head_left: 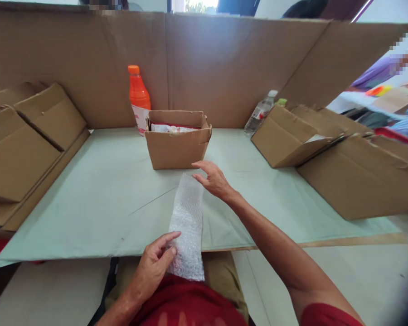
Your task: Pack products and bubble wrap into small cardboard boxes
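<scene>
2 hands (156, 259) (215, 181) at bubble wrap (187, 222)

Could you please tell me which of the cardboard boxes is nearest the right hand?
The open-topped middle box, directly in front of the orange bottle. It sits just beyond the right hand; the left-side boxes and right-side boxes lie farther away.

We're in a workroom, by the look of it: cardboard boxes (367, 179) line both sides of a cloth-covered table (115, 181), bubble wrap (187, 226) up front, cardboard partition (224, 68) behind, purple sleeve (372, 74) beyond
</scene>
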Action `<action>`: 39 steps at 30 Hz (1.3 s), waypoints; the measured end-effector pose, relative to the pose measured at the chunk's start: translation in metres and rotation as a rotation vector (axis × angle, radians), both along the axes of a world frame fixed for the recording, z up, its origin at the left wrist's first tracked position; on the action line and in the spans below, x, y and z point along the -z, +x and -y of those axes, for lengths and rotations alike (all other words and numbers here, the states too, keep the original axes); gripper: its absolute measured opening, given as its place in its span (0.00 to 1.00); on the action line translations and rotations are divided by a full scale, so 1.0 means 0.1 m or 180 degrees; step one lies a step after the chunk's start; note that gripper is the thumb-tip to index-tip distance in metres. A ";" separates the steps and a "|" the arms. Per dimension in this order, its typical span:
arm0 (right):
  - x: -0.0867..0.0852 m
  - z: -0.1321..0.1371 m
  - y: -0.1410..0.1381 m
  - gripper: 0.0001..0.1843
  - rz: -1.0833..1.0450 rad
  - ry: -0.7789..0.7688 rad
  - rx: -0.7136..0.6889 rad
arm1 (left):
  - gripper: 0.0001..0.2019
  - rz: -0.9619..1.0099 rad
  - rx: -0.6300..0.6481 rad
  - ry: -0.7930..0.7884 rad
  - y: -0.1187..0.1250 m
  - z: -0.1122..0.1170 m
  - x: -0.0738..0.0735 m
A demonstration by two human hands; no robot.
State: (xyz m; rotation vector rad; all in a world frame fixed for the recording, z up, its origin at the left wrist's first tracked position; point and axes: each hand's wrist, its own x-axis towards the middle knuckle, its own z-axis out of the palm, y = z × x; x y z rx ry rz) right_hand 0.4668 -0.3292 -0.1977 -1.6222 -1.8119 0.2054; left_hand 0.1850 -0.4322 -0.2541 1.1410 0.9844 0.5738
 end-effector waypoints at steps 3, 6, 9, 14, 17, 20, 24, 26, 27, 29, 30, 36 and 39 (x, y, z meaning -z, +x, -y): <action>0.09 0.27 0.01 0.19 -0.0138 -0.0061 -0.0469 | 0.29 0.0279 -0.0125 -0.0573 -0.02 -0.06 -0.09; 0.10 0.81 0.04 0.26 -0.0293 -0.0615 -0.1178 | 0.32 0.0730 -0.0275 -0.0986 0.00 -0.18 -0.19; 0.19 1.24 -0.08 0.46 -0.0561 -0.1053 -0.1352 | 0.30 0.0885 -0.0234 -0.1173 0.07 -0.32 -0.25; 0.46 1.26 -0.42 0.26 -0.0744 -0.0881 -0.0165 | 0.33 0.0564 -0.0015 -0.1152 0.14 -0.44 -0.22; 0.54 1.11 -0.49 0.22 -0.0483 -0.0722 -0.0058 | 0.32 -0.0086 0.0044 -0.0068 0.06 -0.39 -0.17; 0.59 1.03 -0.50 0.22 -0.0110 -0.0549 -0.0049 | 0.22 -0.0838 0.0184 0.1913 -0.05 -0.35 -0.11; 0.65 1.00 -0.53 0.22 0.0361 -0.0354 -0.0029 | 0.24 -0.1431 0.0698 0.3724 -0.11 -0.44 -0.04; 0.64 1.01 -0.56 0.22 0.0614 -0.0290 0.0037 | 0.26 -0.1608 0.1046 0.4051 -0.10 -0.53 -0.02; 0.62 1.03 -0.57 0.23 0.0726 -0.0259 0.0104 | 0.26 -0.1656 0.1219 0.4129 -0.09 -0.58 -0.01; 0.55 1.09 -0.59 0.23 0.0804 -0.0141 0.0217 | 0.25 -0.1680 0.1488 0.4195 -0.07 -0.66 0.01; 0.51 1.13 -0.60 0.23 0.0757 -0.0068 0.0189 | 0.24 -0.1674 0.1568 0.4204 -0.06 -0.69 0.01; 0.43 1.32 -0.66 0.20 0.0582 -0.0203 -0.0541 | 0.17 -0.1306 0.1343 0.4200 -0.01 -0.76 0.04; 0.50 1.31 -0.67 0.14 0.0230 -0.0147 -0.0361 | 0.12 -0.0983 0.1151 0.3944 0.02 -0.76 0.02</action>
